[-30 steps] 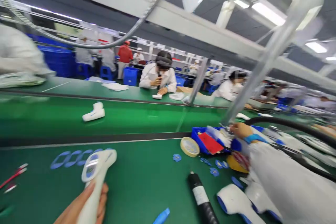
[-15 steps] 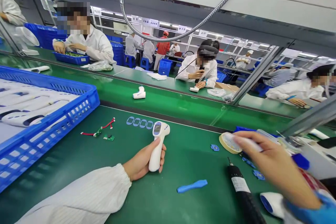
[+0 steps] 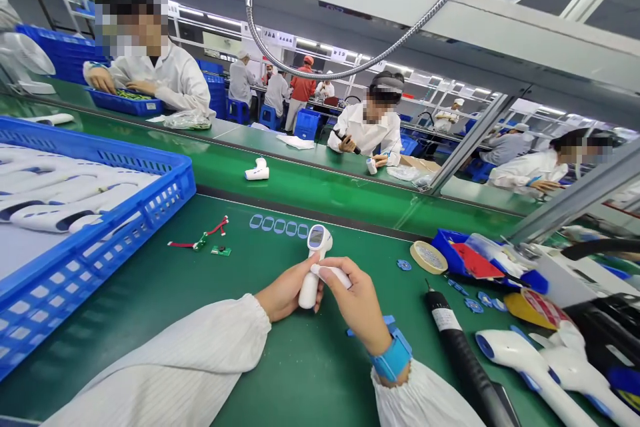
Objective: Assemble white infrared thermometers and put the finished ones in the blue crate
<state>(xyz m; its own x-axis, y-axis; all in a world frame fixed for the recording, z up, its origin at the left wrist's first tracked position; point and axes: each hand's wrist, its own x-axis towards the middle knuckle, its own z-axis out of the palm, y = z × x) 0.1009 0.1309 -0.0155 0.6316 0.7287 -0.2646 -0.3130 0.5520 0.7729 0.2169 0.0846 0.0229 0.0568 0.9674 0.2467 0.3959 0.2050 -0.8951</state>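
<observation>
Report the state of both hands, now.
Left hand: closed around a white handheld device.
Right hand: closed, holding a small white piece up close to that device.

Crate (image 3: 184, 180) of thermometer housings (image 3: 45, 215) sat left on workbench (image 3: 280, 373), circuit board (image 3: 221, 251) right of it, infrared thermometer (image 3: 307, 290) in left hand (image 3: 284, 292) mid-bench, electric screwdriver (image 3: 453, 337) right, tape roll (image 3: 429, 257) behind that, beside parts bin (image 3: 537, 281).

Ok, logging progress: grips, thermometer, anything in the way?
Left grip holding thermometer. Right grip holding white piece at its handle. No evident obstruction; blue strip partly behind right wrist.
</observation>
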